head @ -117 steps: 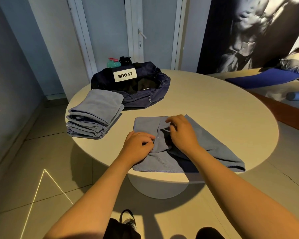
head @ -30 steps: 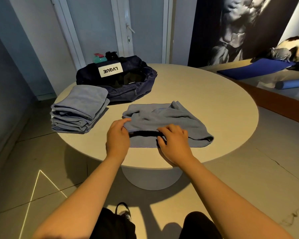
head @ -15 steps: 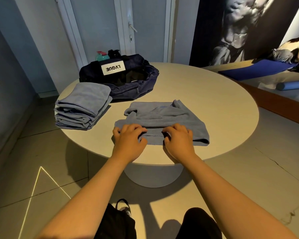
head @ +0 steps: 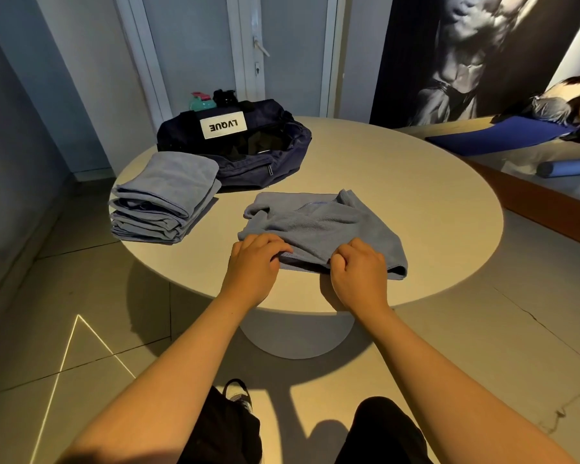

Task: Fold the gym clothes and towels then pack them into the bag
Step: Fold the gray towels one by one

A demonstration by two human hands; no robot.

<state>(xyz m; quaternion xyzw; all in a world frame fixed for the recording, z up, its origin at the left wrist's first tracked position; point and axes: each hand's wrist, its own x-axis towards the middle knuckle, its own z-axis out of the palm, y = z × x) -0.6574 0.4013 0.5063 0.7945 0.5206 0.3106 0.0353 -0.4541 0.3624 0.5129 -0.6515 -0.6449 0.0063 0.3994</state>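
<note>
We stand at the 6 o'clock edge of the round desk (head: 399, 169). The blue-grey towel (head: 318, 222) lies on it between the centre and 6 o'clock, partly folded and rumpled, with one corner bunched up toward 10 o'clock. Our left grip (head: 253, 262) sits on the towel's near edge at its 7 o'clock corner, with the fingers curled over the folded hem and holding it. Our right grip (head: 357, 272) is on the same near edge toward 5 o'clock, knuckles up and fingers tucked under, and it holds the cloth too. The two are near each other, with a short stretch of hem between them.

At 9 o'clock on the desk a stack of folded towels (head: 164, 195) of the same colour rests close to the rim. Just beyond it, at 11 o'clock, the navy bag (head: 248, 152) lies unzipped, its dark inside showing and a white label on its far side; the stack's far end touches the bag. Behind the bag stand a teal bottle (head: 201, 101) and a black bottle (head: 225, 97).
</note>
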